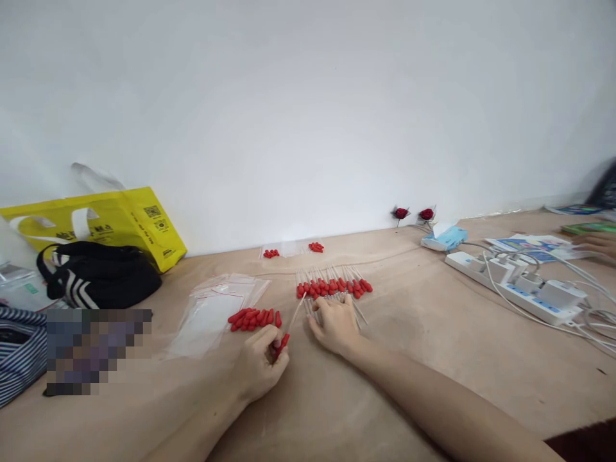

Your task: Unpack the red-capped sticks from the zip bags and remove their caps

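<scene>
Sticks with red tips (333,287) lie in a row just beyond the right hand (335,325), whose fingers reach over their near ends; whether it grips any, I cannot tell. The left hand (262,364) pinches a red piece (284,342), a thin pale stick (296,314) slanting from it toward the row. Loose red pieces (254,319) lie just beyond the left hand, beside clear bags (205,321) on the worktop (414,308).

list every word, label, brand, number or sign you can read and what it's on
No word, brand or number reads clearly.
Yellow tote bag: large black characters, partly behind its white handle, too blurred; two QR-like codes and small print, also unreadable.
Printed sheets: any text too small.
Blue tissue pack: any print too small.
Clear plastic bags: red lines, no readable lettering.
Red pieces: no lettering visible.
</scene>
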A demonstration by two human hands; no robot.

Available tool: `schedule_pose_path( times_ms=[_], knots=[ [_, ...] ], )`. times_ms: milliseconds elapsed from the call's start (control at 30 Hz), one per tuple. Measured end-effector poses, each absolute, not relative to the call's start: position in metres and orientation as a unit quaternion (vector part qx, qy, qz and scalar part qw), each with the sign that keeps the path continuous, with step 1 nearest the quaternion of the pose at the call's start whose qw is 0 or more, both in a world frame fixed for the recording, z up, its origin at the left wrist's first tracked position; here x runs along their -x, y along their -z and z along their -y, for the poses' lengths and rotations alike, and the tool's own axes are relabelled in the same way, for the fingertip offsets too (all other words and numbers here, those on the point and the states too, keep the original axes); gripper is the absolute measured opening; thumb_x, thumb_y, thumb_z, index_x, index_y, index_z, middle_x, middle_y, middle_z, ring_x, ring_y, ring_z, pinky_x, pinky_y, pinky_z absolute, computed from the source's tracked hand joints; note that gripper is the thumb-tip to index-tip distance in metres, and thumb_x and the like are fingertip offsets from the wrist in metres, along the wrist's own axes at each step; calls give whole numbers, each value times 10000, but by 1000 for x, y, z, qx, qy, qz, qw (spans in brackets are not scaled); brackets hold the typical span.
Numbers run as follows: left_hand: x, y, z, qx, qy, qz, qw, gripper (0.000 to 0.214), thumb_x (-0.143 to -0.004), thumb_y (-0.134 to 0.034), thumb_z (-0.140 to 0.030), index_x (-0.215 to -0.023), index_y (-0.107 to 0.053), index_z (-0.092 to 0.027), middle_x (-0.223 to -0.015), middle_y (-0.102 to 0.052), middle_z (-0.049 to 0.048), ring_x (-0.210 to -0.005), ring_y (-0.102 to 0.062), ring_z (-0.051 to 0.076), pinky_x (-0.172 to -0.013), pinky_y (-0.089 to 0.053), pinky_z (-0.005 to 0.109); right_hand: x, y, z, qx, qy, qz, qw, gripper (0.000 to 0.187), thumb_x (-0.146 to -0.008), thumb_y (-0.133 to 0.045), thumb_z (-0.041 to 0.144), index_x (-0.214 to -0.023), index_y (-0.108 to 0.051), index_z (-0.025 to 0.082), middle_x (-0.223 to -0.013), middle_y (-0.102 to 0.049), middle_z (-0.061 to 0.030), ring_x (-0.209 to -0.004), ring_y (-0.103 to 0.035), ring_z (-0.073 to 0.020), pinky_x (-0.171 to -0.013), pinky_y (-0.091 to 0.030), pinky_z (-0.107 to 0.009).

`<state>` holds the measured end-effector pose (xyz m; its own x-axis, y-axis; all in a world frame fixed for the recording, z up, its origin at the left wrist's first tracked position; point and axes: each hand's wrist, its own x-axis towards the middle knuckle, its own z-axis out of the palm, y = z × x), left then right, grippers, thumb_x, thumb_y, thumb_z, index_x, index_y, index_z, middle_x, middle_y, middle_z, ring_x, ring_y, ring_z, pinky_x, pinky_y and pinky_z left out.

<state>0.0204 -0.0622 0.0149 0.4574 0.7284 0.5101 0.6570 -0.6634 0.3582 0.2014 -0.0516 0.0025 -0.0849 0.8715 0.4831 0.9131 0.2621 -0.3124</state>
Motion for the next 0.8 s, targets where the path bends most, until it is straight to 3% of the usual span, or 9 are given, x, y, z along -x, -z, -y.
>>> schedule_pose_path(
  times_ms=[167, 267, 367, 467, 600, 633, 733, 800],
  knots=[
    [-21, -10, 64, -865, -309, -388, 79, 118, -692, -432, -174, -591, -374, -194, -585, -484, -20, -526, -449, 101, -512, -378, 211, -245, 6, 67, 497, 54, 752, 429, 174, -835, -368, 200, -878, -531, 158, -818, -595, -50, -767, -521, -148, -721, -284, -304],
    [-27, -10, 63, -884, -297, -347, 98, 111, -696, -439, -157, -596, -402, -189, -595, -507, -14, -522, -452, 95, -504, -379, 205, -266, 9, 76, 442, 96, 781, 430, 252, -826, -434, 270, -1020, -525, 137, -965, -556, -107, -908, -482, -188, -762, -314, -323],
    [-36, -8, 59, -900, -301, -296, 107, 119, -720, -435, -147, -607, -431, -185, -621, -533, -1, -546, -477, 92, -517, -393, 198, -269, 9, 81, 394, 119, 822, 393, 304, -814, -483, 326, -1083, -528, 191, -1041, -541, -97, -939, -465, -196, -803, -303, -361],
    [-40, -6, 57, -907, -310, -263, 109, 131, -749, -443, -152, -622, -455, -180, -665, -566, 17, -590, -519, 94, -541, -419, 192, -260, 8, 80, 360, 115, 850, 367, 226, -819, -492, 330, -1007, -580, 241, -928, -594, -38, -883, -475, -174, -835, -268, -390],
    [-39, -4, 57, -897, -356, -244, 91, 75, -763, -476, -154, -698, -508, -174, -708, -586, 25, -645, -558, 105, -592, -461, 199, -250, 9, 77, 338, 110, 860, 367, 180, -837, -466, 274, -923, -616, 225, -671, -572, 5, -724, -452, -134, -810, -265, -375],
    [-38, -3, 57, -895, -365, -242, 86, 42, -762, -492, -156, -765, -531, -171, -744, -595, 32, -681, -569, 113, -623, -472, 208, -250, 9, 76, 334, 112, 861, 366, 187, -839, -460, 266, -927, -617, 215, -655, -559, 2, -701, -438, -131, -786, -274, -361],
    [-38, -3, 56, -902, -354, -234, 75, 209, -763, -542, -182, -972, -549, -169, -889, -609, 61, -802, -580, 137, -717, -483, 238, -249, 10, 77, 333, 114, 863, 362, 216, -842, -444, 258, -969, -608, 196, -660, -538, -13, -688, -408, -135, -729, -283, -331],
    [-38, -3, 55, -910, -342, -227, 64, 188, -780, -538, -193, -964, -575, -177, -902, -614, 62, -810, -576, 144, -734, -478, 258, -248, 11, 78, 337, 111, 864, 356, 223, -843, -440, 261, -985, -600, 200, -662, -527, -13, -688, -399, -136, -727, -277, -328]
  ],
)
